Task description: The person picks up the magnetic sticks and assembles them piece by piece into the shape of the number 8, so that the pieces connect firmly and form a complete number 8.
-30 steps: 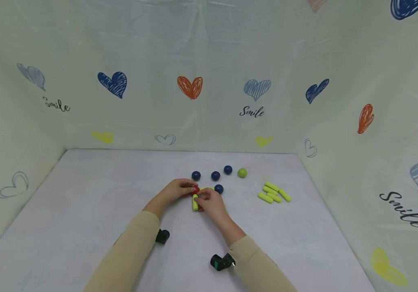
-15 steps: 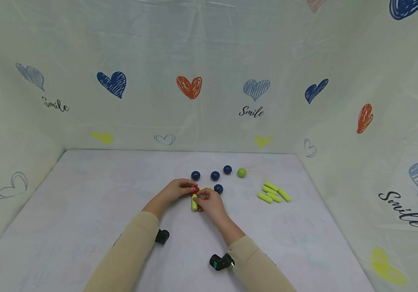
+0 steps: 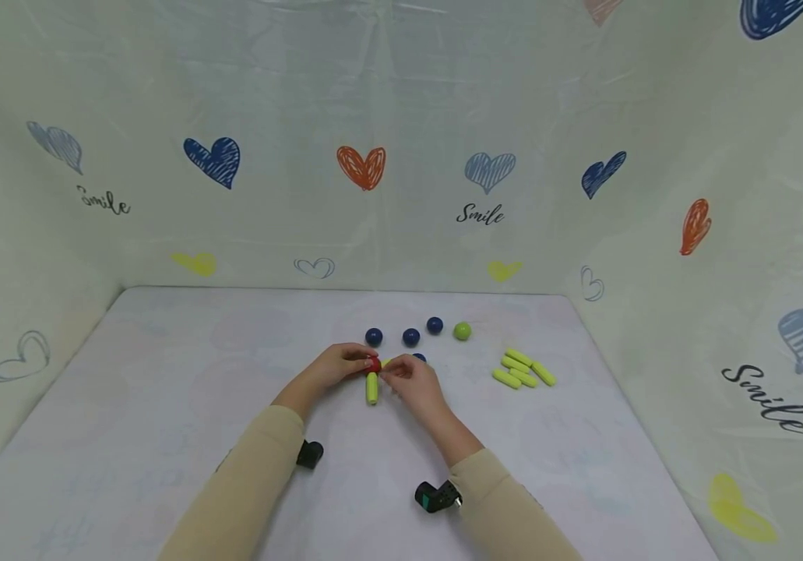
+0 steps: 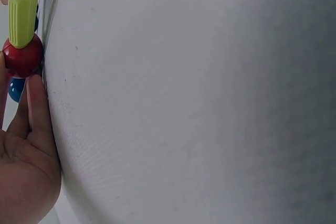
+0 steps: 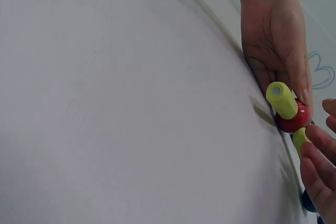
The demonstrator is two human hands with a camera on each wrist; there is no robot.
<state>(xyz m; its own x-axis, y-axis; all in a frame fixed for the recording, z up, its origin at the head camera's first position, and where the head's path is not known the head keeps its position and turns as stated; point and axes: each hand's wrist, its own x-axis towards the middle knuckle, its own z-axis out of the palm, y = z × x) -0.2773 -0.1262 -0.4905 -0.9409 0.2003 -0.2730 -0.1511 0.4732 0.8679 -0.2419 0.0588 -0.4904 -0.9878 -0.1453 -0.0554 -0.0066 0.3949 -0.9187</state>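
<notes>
Left hand [image 3: 338,366] holds a shiny red ball [image 3: 373,365] between thumb and fingers, mid-table; a fluted yellow-green rod [image 3: 371,389] with a grey dot in its free end meets the ball and points to the near side. Right hand [image 3: 415,386] just right of the ball, bent fingertips at a second yellow-green rod [image 5: 300,140], mostly hidden, on the ball's right side; pinching or only touching, cannot tell. Hands close to each other, red ball between them. Dark blue ball [image 3: 419,358] partly behind the right hand. Farther back, three glossy dark blue balls [image 3: 411,336] and, to their right, one lime green ball [image 3: 462,331]. Well to the right, a loose group of five yellow-green rods [image 3: 523,378] lying on the whitish tabletop [image 3: 163,389]
</notes>
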